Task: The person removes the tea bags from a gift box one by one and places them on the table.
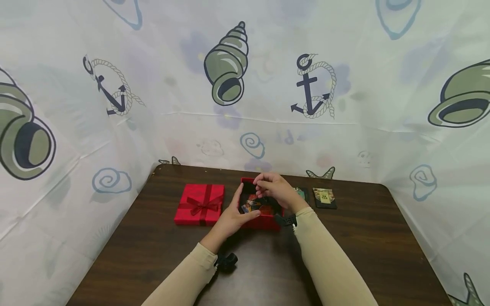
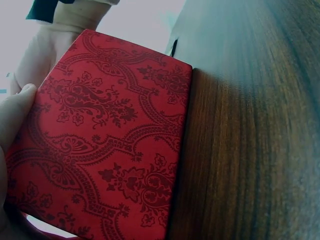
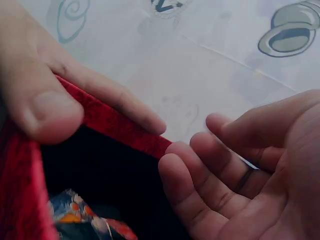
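A red patterned gift box (image 1: 264,224) stands without its lid at the table's middle, its dark inside showing. My left hand (image 1: 231,217) holds its near left corner, thumb over the near rim and forefinger stretched along the left wall. The box's red side wall (image 2: 110,135) fills much of the left wrist view. Over the box's right part hovers my right hand (image 1: 278,190), its fingers loosely bent with nothing visible between them in the right wrist view. Inside the box lies a colourful printed piece (image 3: 75,212), partly cut off there.
The red lid (image 1: 200,205) with a ribbon bow lies left of the box. To the right rest a small dark packet with a yellow label (image 1: 324,198) and a greenish packet (image 1: 300,194), partly behind my right wrist. A patterned cloth (image 1: 268,140) hangs behind the brown table (image 1: 363,238).
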Available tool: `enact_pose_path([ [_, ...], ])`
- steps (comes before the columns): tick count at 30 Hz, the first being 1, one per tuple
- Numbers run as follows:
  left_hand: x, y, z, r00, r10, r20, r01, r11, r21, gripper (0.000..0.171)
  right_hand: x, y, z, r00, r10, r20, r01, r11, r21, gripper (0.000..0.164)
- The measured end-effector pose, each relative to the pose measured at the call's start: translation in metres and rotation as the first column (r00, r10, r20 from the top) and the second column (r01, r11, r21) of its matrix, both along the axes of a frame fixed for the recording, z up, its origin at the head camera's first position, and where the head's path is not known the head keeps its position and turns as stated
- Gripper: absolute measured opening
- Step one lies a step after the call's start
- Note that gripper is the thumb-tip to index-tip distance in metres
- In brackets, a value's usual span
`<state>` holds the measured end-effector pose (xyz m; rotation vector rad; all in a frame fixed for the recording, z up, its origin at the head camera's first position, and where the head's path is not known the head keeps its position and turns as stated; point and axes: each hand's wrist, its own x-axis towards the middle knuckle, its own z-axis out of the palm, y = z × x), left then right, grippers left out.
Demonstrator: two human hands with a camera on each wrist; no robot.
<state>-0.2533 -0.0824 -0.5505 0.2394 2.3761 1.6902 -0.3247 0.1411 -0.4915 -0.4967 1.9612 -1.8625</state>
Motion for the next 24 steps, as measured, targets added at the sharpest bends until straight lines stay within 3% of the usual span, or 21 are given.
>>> enact_pose_path([
  [4,0.000,0.001,0.001,1.000,0.002,0.003,-0.002,1.000,0.008,0.115,-0.008,0.002,-0.001,0.996,0.027,0.082,-0.029,0.999,0.027,0.024],
  [12,0.001,-0.001,0.000,1.000,-0.013,0.001,0.013,1.000,0.013,0.114,-0.016,-0.005,0.006,0.963,0.186,0.193,-0.215,0.967,0.140,0.039],
  [20,0.000,-0.003,-0.002,1.000,-0.014,0.005,0.014,1.000,0.021,0.114,-0.019,-0.008,0.005,0.962,0.162,0.221,-0.207,0.958,0.200,0.051],
  [24,0.000,-0.003,-0.003,1.000,-0.020,0.001,0.020,1.000,0.020,0.113,-0.021,-0.010,0.003,0.960,0.176,0.220,-0.241,0.917,0.319,0.057],
])
